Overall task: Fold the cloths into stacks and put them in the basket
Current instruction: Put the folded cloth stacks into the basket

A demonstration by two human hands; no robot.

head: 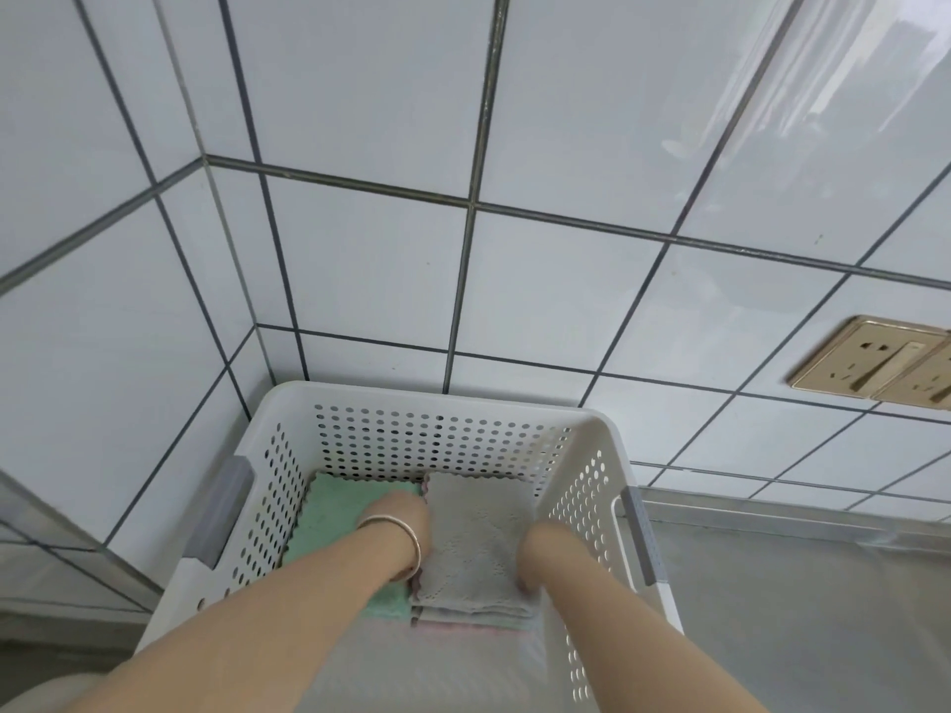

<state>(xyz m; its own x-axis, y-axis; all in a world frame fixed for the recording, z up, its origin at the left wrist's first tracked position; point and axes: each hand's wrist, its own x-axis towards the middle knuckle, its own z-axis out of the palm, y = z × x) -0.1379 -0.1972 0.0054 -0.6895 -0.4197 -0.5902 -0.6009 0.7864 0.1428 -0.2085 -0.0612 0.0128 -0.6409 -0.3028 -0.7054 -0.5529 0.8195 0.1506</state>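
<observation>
A white perforated basket [442, 398] stands in the tiled corner. Inside it, on the left, lies a folded green cloth stack [334, 512]. Beside it on the right is a stack of folded cloths with a grey cloth [478, 537] on top and pink edges showing below. My left hand [406, 512], with a bangle on the wrist, reaches down between the two stacks and grips the grey stack's left side. My right hand [532, 558] grips its right side, fingertips tucked under the edge. Most fingers of both hands are hidden.
White tiled walls meet in a corner right behind the basket. A gold wall socket [875, 362] sits at the right. The metal counter [797, 584] extends to the right of the basket. The basket has grey handles [221, 506] on both sides.
</observation>
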